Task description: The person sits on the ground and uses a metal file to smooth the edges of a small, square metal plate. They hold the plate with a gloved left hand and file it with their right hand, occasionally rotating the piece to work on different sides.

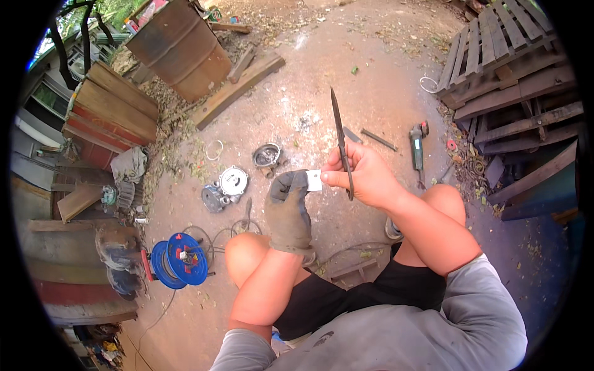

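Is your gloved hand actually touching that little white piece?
Touching. The head view shows the gloved left hand pinching the white piece at its left edge, with no gap between them.

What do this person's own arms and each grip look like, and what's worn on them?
The left grip wears a dirty work glove, dark grey toward the tips, brownish toward the wrist. The right grip is ungloved. Short grey sleeves leave both forearms bare; no cables show on them.
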The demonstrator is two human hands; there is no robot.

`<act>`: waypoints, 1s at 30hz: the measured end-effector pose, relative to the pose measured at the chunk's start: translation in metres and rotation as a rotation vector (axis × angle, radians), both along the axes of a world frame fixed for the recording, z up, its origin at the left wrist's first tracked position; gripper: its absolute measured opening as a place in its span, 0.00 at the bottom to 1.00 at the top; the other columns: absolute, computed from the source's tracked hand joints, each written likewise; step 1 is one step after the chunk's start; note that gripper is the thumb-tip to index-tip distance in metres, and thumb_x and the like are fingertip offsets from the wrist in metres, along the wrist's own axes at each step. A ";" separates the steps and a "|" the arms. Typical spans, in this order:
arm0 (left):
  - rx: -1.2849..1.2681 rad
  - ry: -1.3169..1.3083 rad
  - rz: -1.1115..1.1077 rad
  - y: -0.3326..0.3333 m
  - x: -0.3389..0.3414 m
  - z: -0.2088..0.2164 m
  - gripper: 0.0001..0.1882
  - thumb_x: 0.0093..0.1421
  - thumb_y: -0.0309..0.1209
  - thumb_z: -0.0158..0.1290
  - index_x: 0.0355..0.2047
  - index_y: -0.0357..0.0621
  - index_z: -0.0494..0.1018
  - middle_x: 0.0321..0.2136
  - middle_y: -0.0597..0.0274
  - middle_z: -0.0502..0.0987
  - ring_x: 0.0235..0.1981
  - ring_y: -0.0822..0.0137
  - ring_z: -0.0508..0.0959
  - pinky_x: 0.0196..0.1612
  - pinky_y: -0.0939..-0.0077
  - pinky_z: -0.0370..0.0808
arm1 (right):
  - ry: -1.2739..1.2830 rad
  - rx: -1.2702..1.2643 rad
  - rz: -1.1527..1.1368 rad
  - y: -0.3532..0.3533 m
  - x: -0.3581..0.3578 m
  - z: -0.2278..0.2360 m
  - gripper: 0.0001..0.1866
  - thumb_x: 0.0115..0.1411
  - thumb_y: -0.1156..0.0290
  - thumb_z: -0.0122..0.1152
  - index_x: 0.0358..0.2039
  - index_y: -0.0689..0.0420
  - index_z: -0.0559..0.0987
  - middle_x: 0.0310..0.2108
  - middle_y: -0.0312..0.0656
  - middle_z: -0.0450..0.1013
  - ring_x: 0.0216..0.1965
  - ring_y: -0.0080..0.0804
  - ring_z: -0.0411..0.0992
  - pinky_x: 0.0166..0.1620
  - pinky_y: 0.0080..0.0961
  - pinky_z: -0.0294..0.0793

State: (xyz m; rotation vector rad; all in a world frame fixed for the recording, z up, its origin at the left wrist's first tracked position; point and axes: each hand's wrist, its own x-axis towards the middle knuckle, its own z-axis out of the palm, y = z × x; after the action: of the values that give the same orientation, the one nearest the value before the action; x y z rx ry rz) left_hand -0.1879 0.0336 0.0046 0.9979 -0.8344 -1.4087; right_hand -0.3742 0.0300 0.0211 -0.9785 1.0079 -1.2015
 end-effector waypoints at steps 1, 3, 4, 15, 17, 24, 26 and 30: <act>-0.020 -0.018 0.015 0.000 -0.005 0.003 0.13 0.72 0.34 0.62 0.45 0.35 0.80 0.40 0.61 0.83 0.41 0.73 0.79 0.47 0.76 0.76 | -0.004 -0.008 -0.010 -0.001 0.001 0.001 0.15 0.61 0.76 0.77 0.44 0.61 0.78 0.37 0.40 0.83 0.39 0.22 0.81 0.43 0.22 0.81; -0.058 -0.072 0.065 0.002 -0.009 0.006 0.14 0.73 0.36 0.61 0.45 0.35 0.80 0.39 0.62 0.83 0.40 0.73 0.79 0.45 0.75 0.75 | -0.032 -0.021 -0.012 -0.004 0.009 0.005 0.15 0.61 0.75 0.77 0.44 0.60 0.78 0.36 0.38 0.82 0.37 0.21 0.80 0.41 0.22 0.80; -0.078 -0.102 0.094 0.002 -0.010 0.013 0.14 0.73 0.37 0.60 0.45 0.35 0.79 0.38 0.62 0.83 0.40 0.73 0.79 0.45 0.75 0.75 | -0.014 -0.035 0.000 -0.004 0.013 0.016 0.15 0.61 0.75 0.77 0.44 0.60 0.78 0.35 0.37 0.81 0.37 0.20 0.79 0.40 0.21 0.80; -0.082 -0.423 -0.437 -0.088 -0.021 0.089 0.22 0.77 0.40 0.52 0.58 0.33 0.78 0.45 0.53 0.85 0.41 0.68 0.84 0.47 0.72 0.82 | 0.248 -0.104 0.041 -0.063 -0.089 0.075 0.17 0.59 0.74 0.78 0.46 0.64 0.80 0.36 0.40 0.82 0.37 0.23 0.79 0.40 0.23 0.79; -0.012 -0.445 -0.518 -0.121 -0.039 0.064 0.22 0.77 0.41 0.52 0.57 0.34 0.79 0.44 0.55 0.85 0.40 0.68 0.84 0.48 0.72 0.81 | 0.347 -0.048 0.053 -0.086 -0.107 0.043 0.19 0.59 0.73 0.78 0.47 0.65 0.81 0.37 0.43 0.83 0.38 0.25 0.80 0.41 0.25 0.80; 0.291 -0.401 -0.815 -0.240 -0.091 -0.102 0.20 0.72 0.40 0.61 0.53 0.34 0.81 0.40 0.59 0.85 0.38 0.71 0.84 0.46 0.74 0.81 | 0.388 0.269 0.108 -0.200 -0.141 -0.122 0.20 0.58 0.72 0.78 0.48 0.66 0.81 0.38 0.44 0.83 0.38 0.29 0.81 0.43 0.29 0.81; 0.371 -0.445 -0.838 -0.276 -0.099 -0.167 0.18 0.71 0.38 0.63 0.50 0.33 0.82 0.38 0.60 0.85 0.37 0.70 0.84 0.44 0.74 0.81 | 0.387 0.343 0.128 -0.228 -0.147 -0.182 0.20 0.58 0.72 0.77 0.48 0.66 0.81 0.37 0.44 0.83 0.38 0.30 0.81 0.42 0.30 0.81; 0.524 -0.470 -0.881 -0.319 -0.124 -0.290 0.17 0.69 0.34 0.63 0.49 0.32 0.83 0.39 0.56 0.87 0.38 0.66 0.86 0.44 0.74 0.81 | 0.411 0.503 0.163 -0.266 -0.165 -0.309 0.18 0.58 0.71 0.77 0.46 0.65 0.82 0.36 0.43 0.83 0.37 0.31 0.81 0.41 0.31 0.80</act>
State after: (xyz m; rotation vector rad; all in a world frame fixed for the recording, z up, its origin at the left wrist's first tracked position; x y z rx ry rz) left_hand -0.3120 -0.2851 -0.2853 1.4868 -1.3933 -2.2596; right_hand -0.5395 -0.2355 -0.2876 -0.8942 1.4370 -0.5715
